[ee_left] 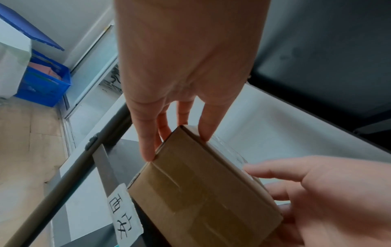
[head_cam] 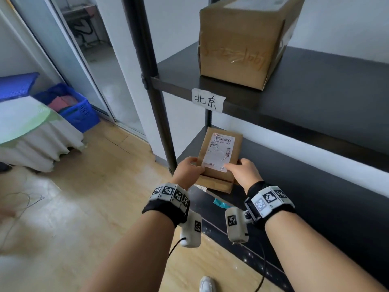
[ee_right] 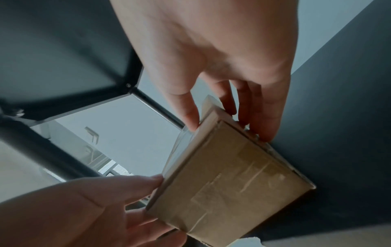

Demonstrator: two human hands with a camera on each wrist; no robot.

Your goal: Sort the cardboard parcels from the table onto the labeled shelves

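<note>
A small cardboard parcel (head_cam: pixel 220 157) with a white shipping label on top lies over the left front corner of the lower black shelf (head_cam: pixel 315 197). Its near end sticks out past the shelf edge. My left hand (head_cam: pixel 190 167) grips its left near corner, thumb on top and fingers (ee_left: pixel 148 150) along the side. My right hand (head_cam: pixel 242 168) grips the right near corner the same way. The wrist views show the parcel's taped brown faces (ee_left: pixel 201 192) (ee_right: pixel 232 175) between both hands. A handwritten paper label (ee_left: pixel 125 212) is stuck to this shelf's front edge. Whether the parcel rests on the shelf is unclear.
The upper shelf (head_cam: pixel 315 85) carries a large cardboard box (head_cam: pixel 242 43) and a paper label (head_cam: pixel 208 100) on its edge. A black upright post (head_cam: pixel 155 91) stands just left of the parcel. On the floor to the left are a blue crate (head_cam: pixel 73 108) and a cloth-covered table (head_cam: pixel 31 131).
</note>
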